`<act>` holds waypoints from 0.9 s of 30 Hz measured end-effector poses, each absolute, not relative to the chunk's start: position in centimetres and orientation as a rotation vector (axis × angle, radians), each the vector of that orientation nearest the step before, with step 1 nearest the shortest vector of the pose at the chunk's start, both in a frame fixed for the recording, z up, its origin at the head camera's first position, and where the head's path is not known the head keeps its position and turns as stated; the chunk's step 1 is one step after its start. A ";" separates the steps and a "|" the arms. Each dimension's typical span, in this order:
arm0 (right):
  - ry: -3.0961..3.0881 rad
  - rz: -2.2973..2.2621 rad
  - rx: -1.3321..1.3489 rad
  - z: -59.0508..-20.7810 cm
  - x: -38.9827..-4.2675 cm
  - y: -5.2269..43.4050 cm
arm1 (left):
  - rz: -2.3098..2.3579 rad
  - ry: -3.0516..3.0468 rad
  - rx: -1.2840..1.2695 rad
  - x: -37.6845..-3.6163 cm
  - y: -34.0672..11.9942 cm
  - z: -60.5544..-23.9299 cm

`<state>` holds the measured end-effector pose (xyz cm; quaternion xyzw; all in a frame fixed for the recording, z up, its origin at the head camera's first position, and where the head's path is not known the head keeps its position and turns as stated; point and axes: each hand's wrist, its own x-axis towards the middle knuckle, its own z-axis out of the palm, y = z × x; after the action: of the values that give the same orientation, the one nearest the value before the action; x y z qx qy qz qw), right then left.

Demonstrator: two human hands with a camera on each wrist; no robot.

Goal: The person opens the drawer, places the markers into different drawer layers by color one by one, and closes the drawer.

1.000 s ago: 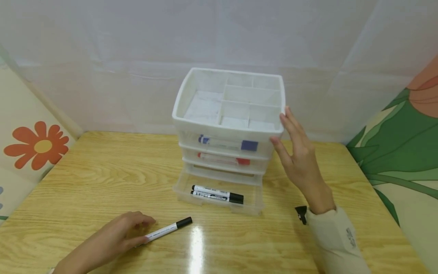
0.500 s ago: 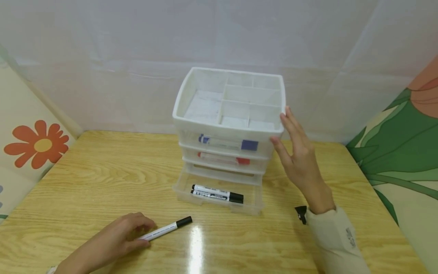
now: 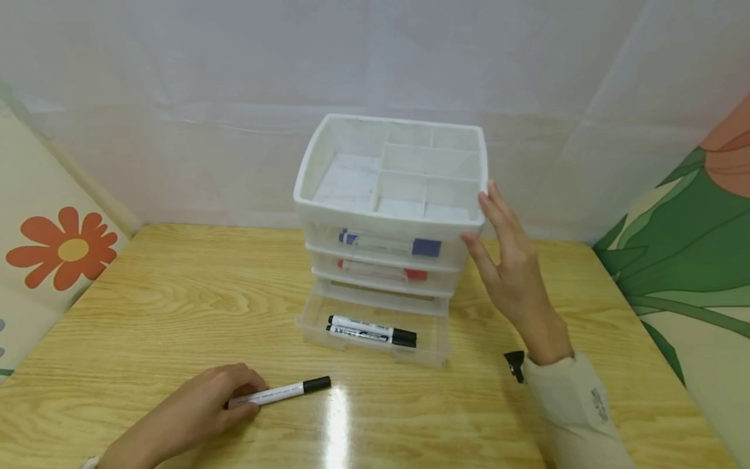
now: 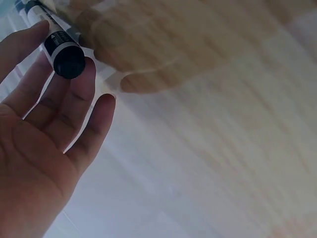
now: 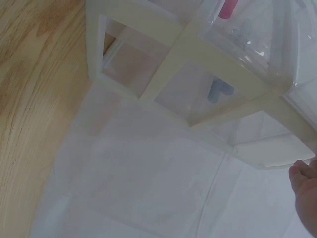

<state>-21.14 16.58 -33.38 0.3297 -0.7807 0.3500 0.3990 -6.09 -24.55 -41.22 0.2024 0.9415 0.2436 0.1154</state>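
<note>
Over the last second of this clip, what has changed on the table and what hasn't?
The left hand has closed its fingers over the loose black marker and turned it, so the capped end swung slightly toward the person and the barrel lies flatter across the table. The right hand stays flat against the drawer organizer, and the bottom drawer remains pulled out with two black markers.

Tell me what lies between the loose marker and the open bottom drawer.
In the head view, only bare wooden table lies between the marker and the open drawer.

Two markers (image 3: 372,331) lie in the organizer's (image 3: 389,215) bottom drawer (image 3: 430,355).
</note>
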 end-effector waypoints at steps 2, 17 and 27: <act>-1.979 0.882 0.831 -33.4 -21.1 16.6 | 0.706 2.774 0.604 -6.2 -24.4 -41.0; -1.991 0.869 0.817 -33.4 -21.0 16.7 | 0.718 2.888 0.939 -8.2 -22.2 -38.3; -1.990 0.856 0.814 -33.4 -21.0 16.7 | 0.662 3.005 1.109 -9.5 -20.1 -36.9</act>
<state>-20.97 16.66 -33.40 0.3219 -0.7875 0.3388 0.4018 -9.52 -20.13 -36.91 0.3383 0.9169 0.2018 -0.0646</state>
